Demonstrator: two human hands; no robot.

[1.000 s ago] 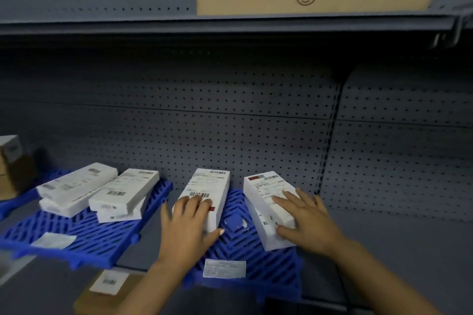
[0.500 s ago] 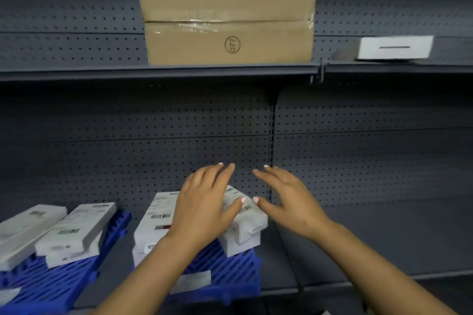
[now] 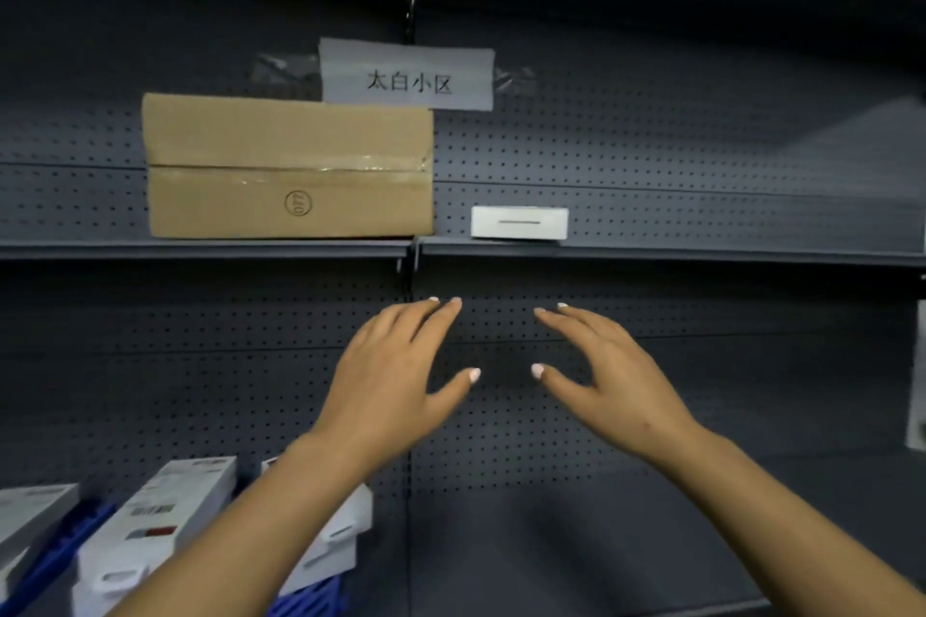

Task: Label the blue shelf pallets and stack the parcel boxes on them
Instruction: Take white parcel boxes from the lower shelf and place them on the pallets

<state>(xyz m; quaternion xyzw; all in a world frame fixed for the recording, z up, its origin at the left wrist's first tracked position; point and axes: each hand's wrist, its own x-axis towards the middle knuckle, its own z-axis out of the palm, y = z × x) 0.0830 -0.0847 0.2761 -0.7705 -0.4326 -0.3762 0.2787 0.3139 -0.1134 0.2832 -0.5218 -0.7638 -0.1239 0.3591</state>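
Note:
My left hand (image 3: 396, 381) and my right hand (image 3: 606, 376) are raised side by side in front of the grey pegboard, fingers spread, holding nothing. Below my left forearm, white labelled parcel boxes (image 3: 155, 531) lie on a blue pallet (image 3: 310, 599) at the bottom left; a further white box (image 3: 340, 536) is partly hidden by the arm. Another blue pallet (image 3: 60, 551) with a white box (image 3: 30, 516) shows at the left edge. A small white box (image 3: 519, 222) rests on the upper shelf, above my hands.
A large brown carton (image 3: 288, 165) marked 077 stands on the upper shelf (image 3: 701, 248). A paper sign (image 3: 407, 74) with characters is taped to the pegboard above it. The lower shelf surface (image 3: 576, 546) stretches right of the pallets. Something white hangs at the right edge (image 3: 919, 376).
Both hands have lifted off the white boxes on the pallet and risen towards the upper shelf. The view has tilted up and shifted right, so the pallets sink to the bottom left.

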